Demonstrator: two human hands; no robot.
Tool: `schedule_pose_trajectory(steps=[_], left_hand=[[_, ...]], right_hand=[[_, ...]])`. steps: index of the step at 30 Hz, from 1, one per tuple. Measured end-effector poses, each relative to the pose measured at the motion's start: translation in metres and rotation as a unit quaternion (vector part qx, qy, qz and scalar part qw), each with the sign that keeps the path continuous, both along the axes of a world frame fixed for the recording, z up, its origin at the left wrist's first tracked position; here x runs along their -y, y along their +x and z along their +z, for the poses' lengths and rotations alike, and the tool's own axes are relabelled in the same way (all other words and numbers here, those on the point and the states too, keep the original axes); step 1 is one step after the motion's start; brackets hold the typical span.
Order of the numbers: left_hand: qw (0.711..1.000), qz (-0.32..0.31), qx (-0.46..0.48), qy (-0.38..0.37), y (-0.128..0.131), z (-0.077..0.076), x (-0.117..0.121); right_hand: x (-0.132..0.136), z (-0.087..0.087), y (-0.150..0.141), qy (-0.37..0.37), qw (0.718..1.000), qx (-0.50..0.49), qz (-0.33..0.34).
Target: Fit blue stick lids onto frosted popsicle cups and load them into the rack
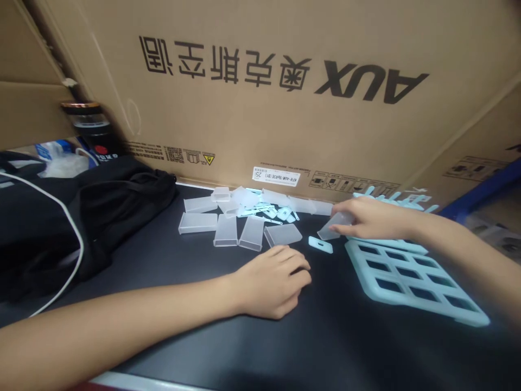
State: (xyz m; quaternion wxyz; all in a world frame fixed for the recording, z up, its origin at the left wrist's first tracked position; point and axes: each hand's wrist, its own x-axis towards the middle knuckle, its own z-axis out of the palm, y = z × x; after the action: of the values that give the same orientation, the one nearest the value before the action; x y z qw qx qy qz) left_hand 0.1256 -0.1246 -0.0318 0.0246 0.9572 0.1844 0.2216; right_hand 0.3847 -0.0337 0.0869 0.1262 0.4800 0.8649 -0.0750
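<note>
My right hand (360, 216) grips a translucent plastic case (337, 224) between thumb and fingers, tilted just above the black table. Below that case lies a small light-blue plate with a hole (320, 244). Resting on the tabletop, my left hand (277, 281) has its fingers loosely curled under, and nothing shows in them. Several more translucent cases (251, 232) lie beyond it, around a pile of small light-blue plastic parts (264, 209). Partly under my right forearm sits a light-blue frame with rectangular openings (391, 277).
A large cardboard box (244, 119) stands along the table's back edge. Dark cloth (134, 201) and a white cable (77, 222) lie on the left, near a black bottle (95, 130). More light-blue pieces (407, 202) are behind my right wrist.
</note>
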Motion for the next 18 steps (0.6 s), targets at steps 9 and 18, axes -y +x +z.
schedule_pose_trajectory(steps=[9, 18], left_hand=[[0.998, -0.038, -0.041, -0.002, 0.001, -0.001, -0.001], [0.998, -0.037, -0.04, -0.008, 0.0, -0.002, -0.002]], right_hand=[[0.005, -0.005, -0.014, 0.005, 1.0, 0.004, 0.008], [0.005, -0.01, -0.017, -0.028, 1.0, -0.009, 0.0]])
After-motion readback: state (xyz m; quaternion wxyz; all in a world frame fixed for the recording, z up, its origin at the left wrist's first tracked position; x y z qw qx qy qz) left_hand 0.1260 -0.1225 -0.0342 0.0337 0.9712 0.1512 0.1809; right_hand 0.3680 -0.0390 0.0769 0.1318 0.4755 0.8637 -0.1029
